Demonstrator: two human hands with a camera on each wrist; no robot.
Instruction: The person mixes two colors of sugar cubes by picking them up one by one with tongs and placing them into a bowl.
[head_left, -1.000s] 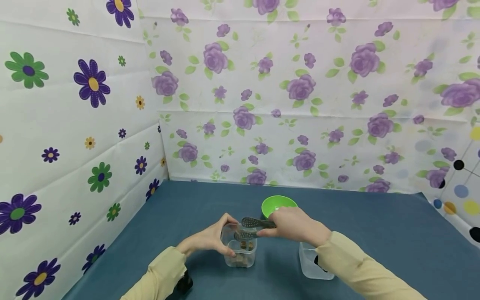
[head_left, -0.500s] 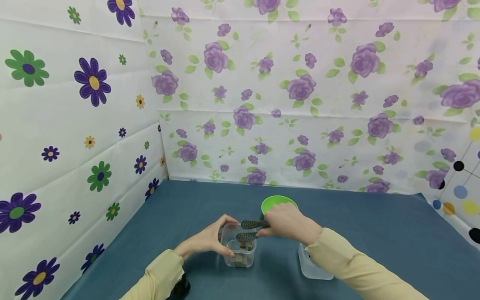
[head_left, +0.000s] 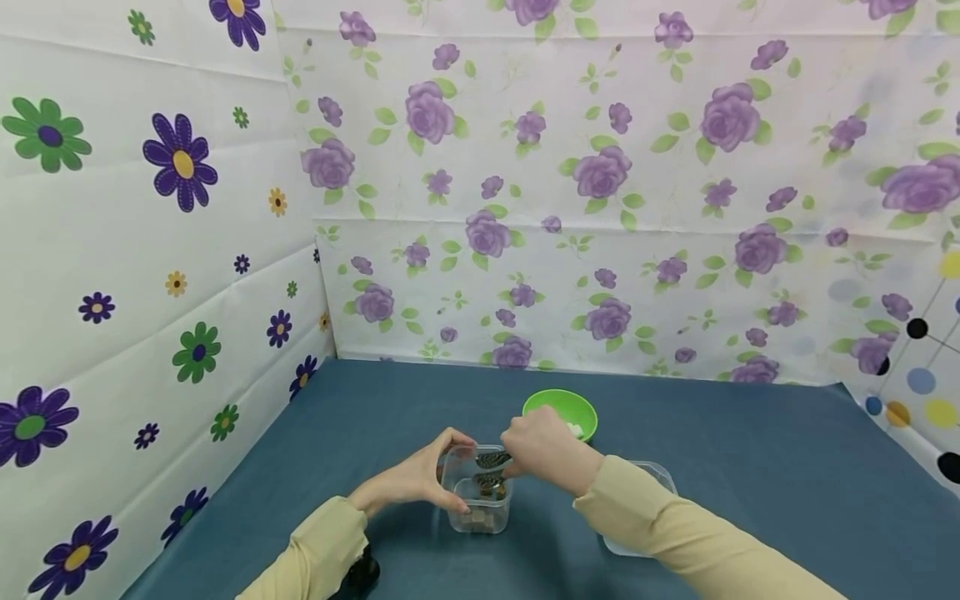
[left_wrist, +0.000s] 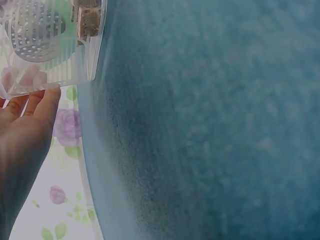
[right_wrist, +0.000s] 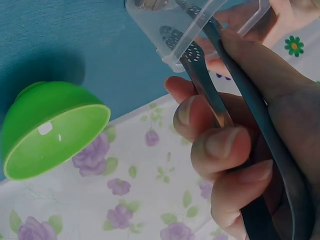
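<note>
My left hand (head_left: 412, 482) grips a clear plastic container (head_left: 503, 515) from its left side, thumb toward the near wall and fingers at the far rim. Several brown cubes (left_wrist: 89, 22) lie inside it. My right hand (head_left: 551, 452) holds dark metal tongs (right_wrist: 245, 90), fingers curled round one arm and the thumb along the other. Their perforated ends (head_left: 491, 460) reach down into the container, spread apart, with the lower one close over the cubes. Through the wall in the left wrist view, one perforated end (left_wrist: 37, 32) shows beside the cubes.
Just behind my right hand stands a green bowl (head_left: 570, 406) with small white pieces (head_left: 575, 430) in it. A second clear container (head_left: 626, 549) sits to the right, partly covered by my right sleeve (head_left: 637, 508). The blue tabletop (head_left: 750, 467) meets flowered sheets at the back and left.
My right hand has moved left and down, bringing the tongs' ends from above the rim down into the container. More of the green bowl shows now. The left hand and container stay in place.
</note>
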